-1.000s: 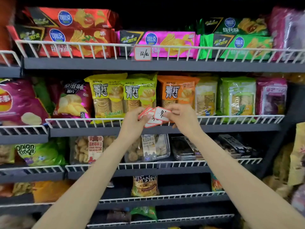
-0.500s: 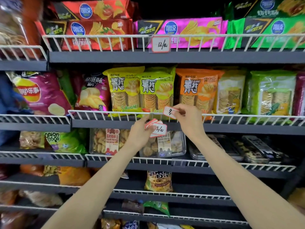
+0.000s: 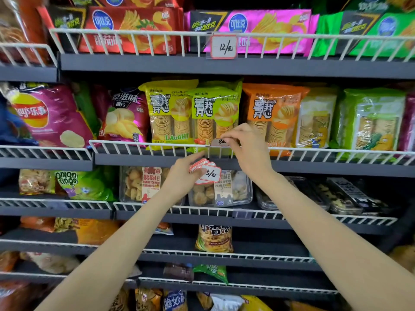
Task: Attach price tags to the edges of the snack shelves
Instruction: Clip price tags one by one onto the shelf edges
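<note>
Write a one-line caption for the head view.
Right hand pinches a price tag at the wire rail.

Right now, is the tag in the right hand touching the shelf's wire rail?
Touching. The head view shows the tag lying on the wire rail, pinched by the right hand.

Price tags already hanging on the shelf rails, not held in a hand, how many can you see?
1: the 12 tag clipped to the top rail. Others may be hidden.
</note>
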The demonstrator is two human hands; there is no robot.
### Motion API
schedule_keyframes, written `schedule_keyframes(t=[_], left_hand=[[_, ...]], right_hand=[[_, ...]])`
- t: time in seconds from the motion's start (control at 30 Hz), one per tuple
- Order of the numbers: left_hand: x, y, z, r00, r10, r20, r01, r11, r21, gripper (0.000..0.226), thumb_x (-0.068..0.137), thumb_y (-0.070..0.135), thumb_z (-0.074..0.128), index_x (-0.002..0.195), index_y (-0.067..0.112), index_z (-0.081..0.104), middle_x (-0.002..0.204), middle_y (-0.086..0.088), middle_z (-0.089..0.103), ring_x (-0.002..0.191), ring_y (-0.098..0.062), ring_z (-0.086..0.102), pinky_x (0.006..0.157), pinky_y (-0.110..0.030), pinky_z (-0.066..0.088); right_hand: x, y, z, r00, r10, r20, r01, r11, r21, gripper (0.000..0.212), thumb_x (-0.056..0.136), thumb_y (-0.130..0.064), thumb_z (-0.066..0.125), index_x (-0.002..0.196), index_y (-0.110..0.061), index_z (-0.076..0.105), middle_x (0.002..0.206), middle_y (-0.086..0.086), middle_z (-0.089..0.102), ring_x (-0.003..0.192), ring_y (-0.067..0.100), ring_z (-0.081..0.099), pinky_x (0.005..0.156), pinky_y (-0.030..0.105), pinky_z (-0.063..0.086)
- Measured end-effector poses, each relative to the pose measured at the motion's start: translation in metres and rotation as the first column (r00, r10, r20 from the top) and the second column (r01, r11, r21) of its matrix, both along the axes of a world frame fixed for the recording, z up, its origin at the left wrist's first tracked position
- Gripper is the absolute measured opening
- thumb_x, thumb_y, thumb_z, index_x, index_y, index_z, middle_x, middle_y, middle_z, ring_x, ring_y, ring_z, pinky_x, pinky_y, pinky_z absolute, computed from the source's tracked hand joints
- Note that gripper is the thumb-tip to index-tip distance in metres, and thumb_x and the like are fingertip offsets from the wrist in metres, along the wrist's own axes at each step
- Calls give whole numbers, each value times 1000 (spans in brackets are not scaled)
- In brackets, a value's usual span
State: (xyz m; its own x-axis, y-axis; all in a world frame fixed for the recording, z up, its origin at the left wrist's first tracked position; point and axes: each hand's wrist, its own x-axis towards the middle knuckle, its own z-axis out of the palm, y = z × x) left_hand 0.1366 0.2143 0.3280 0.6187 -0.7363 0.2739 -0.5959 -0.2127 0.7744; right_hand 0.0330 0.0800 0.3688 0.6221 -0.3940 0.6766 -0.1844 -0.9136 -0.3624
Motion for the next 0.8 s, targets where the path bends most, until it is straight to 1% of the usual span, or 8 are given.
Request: schedule_keyframes(t=[0.07, 0.13, 0.23, 0.37, 0.47, 0.57, 0.67, 0.8], left_hand=[[1, 3, 0, 1000, -7, -12, 7, 1000, -1, 50, 91, 16, 59, 137, 28, 45, 141, 3, 49, 123, -31, 52, 97, -47, 47], [0, 5, 0, 999, -24, -30, 24, 1000, -7, 50, 90, 17, 59, 137, 30, 45, 142, 4, 48, 124, -29, 52, 96, -51, 48], [2, 6, 1, 998, -44, -48, 44, 999, -3, 52, 91, 14, 58, 138, 28, 43, 142, 3, 48, 130, -22, 46, 103, -45, 42], [5, 6, -1, 996, -56, -62, 56, 998, -7, 52, 90, 12, 58, 137, 30, 45, 141, 2, 50, 119, -24, 56, 94, -45, 50], [8, 6, -4, 996, -59, -64, 59, 998, -4, 52, 90, 12, 58, 137, 31, 45, 140, 3, 50, 124, -23, 51, 98, -36, 45], [10, 4, -5, 995, -65, -71, 65, 998, -4, 52, 90, 13, 58, 137, 31, 45, 139, 3, 51, 124, -23, 52, 100, -39, 44], [11, 4, -5, 994, -77, -72, 78, 997, 2, 52, 90, 15, 59, 137, 31, 45, 139, 2, 52, 124, -26, 52, 104, -46, 42], [12, 4, -6, 994, -85, -68, 84, 996, -11, 52, 90, 13, 59, 137, 30, 45, 140, 3, 50, 125, -21, 51, 107, -44, 39]], right_hand=[[2, 2, -1, 1000, -19, -25, 17, 997, -79, 20, 90, -17, 59, 105, -18, 71, 96, 3, 60, 96, 19, 47, 69, 24, 31], [5, 1, -4, 998, -32, -48, 25, 990, -140, 20, 89, -19, 60, 106, -19, 71, 95, 2, 61, 96, 19, 48, 66, 24, 33], [9, -1, -8, 998, -54, -21, 50, 986, -156, 21, 88, -20, 61, 106, -19, 70, 93, 2, 64, 93, 19, 50, 64, 24, 34], [10, -2, -7, 998, -63, 30, 68, 977, -202, 11, 85, -21, 64, 93, -19, 71, 88, 2, 67, 87, 21, 54, 57, 25, 34], [11, -2, -5, 997, -77, -11, 72, 963, -259, 12, 87, -23, 61, 90, -20, 72, 89, 0, 68, 88, 19, 53, 57, 23, 30], [13, -1, -10, 992, -103, -74, 76, 948, -308, 15, 89, -20, 59, 94, -19, 73, 90, 2, 69, 88, 21, 54, 53, 21, 27], [11, 1, -16, 987, -150, -57, 120, 926, -357, 12, 77, -11, 73, 88, -17, 74, 76, 1, 70, 73, 21, 57, 46, 19, 33], [14, 5, -21, 958, -259, -126, 184, 886, -425, 22, 63, -10, 84, 76, -19, 69, 61, -3, 62, 63, 17, 54, 39, 15, 29]])
